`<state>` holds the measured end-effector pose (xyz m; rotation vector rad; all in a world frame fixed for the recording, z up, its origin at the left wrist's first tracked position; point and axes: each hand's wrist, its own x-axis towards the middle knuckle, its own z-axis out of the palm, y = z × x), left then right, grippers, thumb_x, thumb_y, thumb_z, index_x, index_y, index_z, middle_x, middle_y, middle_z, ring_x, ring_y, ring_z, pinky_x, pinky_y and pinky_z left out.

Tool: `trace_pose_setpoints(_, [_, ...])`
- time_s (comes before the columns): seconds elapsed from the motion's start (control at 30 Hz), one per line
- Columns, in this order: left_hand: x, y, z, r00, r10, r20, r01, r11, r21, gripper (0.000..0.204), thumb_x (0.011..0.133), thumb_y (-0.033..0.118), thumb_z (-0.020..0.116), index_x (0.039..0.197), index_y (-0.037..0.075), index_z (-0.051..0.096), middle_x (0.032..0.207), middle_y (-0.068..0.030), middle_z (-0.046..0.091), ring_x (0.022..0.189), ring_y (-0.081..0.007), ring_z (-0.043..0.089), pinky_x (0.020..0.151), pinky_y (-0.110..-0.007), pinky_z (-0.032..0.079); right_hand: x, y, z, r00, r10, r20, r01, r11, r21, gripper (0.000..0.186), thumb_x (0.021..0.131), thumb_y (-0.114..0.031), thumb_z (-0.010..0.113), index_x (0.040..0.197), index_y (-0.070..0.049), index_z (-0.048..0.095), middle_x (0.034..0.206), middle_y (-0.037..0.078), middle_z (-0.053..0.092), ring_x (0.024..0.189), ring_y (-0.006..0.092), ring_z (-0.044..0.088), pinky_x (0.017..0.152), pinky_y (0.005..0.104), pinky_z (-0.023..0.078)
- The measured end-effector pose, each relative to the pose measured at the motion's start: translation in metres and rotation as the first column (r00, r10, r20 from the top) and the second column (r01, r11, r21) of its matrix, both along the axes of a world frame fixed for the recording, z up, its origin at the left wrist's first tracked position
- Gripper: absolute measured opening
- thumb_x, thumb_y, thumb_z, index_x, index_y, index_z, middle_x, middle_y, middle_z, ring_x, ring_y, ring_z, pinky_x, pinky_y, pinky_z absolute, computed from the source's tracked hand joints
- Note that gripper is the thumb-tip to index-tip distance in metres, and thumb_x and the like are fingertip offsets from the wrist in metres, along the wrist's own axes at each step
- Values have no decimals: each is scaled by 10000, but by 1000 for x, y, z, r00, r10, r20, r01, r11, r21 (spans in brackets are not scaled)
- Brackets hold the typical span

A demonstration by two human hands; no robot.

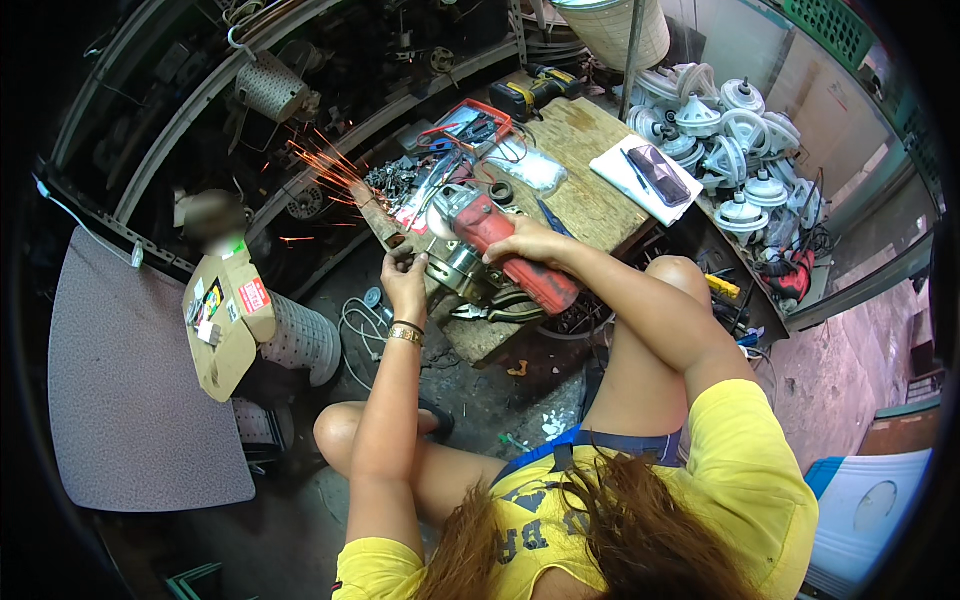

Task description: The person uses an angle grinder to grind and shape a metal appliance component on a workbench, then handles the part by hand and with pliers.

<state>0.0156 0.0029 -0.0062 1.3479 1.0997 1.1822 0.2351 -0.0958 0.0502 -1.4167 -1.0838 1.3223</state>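
My right hand is wrapped round the body of a red angle grinder. Its disc end points up and to the left, and orange sparks spray away toward the shelves. Close to the disc, my left hand has its fingers closed. What they pinch is too small to make out. Just beyond those fingertips is the end of a brown bar. A shiny metal cylinder sits between my hands, below the grinder. Nearer to me, pliers lie on the bench.
The wooden bench carries a yellow-black power drill, loose metal parts, and a phone on white paper. White fan motors are piled at right. A cardboard flap tops a perforated drum at left.
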Motion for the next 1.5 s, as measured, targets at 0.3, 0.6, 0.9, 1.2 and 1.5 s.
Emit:
trace_pose_setpoints(0.3, [0,0,1,1000,0,-17,0,1000,13,291,783,-10,707,1032,-9,554,852,-37,602,774,-106,565,713,-242,467,0,5,1,1000,21,5,-21,999,-28,699,600,-195,813,1199,14,519,1007,125,631,862,200,626,778,321,510])
trace_pose_setpoints(0.6, [-1,2,1,999,-6,-32,6,1000,15,271,788,-1,699,1022,-11,563,874,-49,615,792,-114,577,723,-246,468,1,5,3,1000,-20,17,20,1000,3,700,590,-187,814,1191,19,522,1007,129,630,858,201,628,780,322,510])
trace_pose_setpoints(0.9, [0,3,-8,1000,9,-1,-9,999,38,244,799,4,686,1006,-10,559,881,-52,611,797,-117,578,728,-247,468,4,-4,5,998,-46,41,45,999,17,686,587,-188,817,1181,11,538,1025,128,631,877,204,624,788,323,511])
trace_pose_setpoints(1.2, [0,6,-10,1000,8,30,-10,999,38,256,790,-6,699,1003,-7,556,871,-42,599,793,-108,567,720,-239,465,-3,-2,6,999,33,26,-34,998,48,718,586,-191,825,1202,11,517,1035,127,626,888,205,624,784,328,517])
trace_pose_setpoints(1.5, [0,4,-7,1000,13,26,-15,999,45,262,782,2,709,997,-1,559,874,-35,595,793,-106,561,716,-242,458,-2,2,1,996,-19,91,18,1000,14,699,577,-200,823,1171,27,533,1013,134,633,877,210,631,788,329,516])
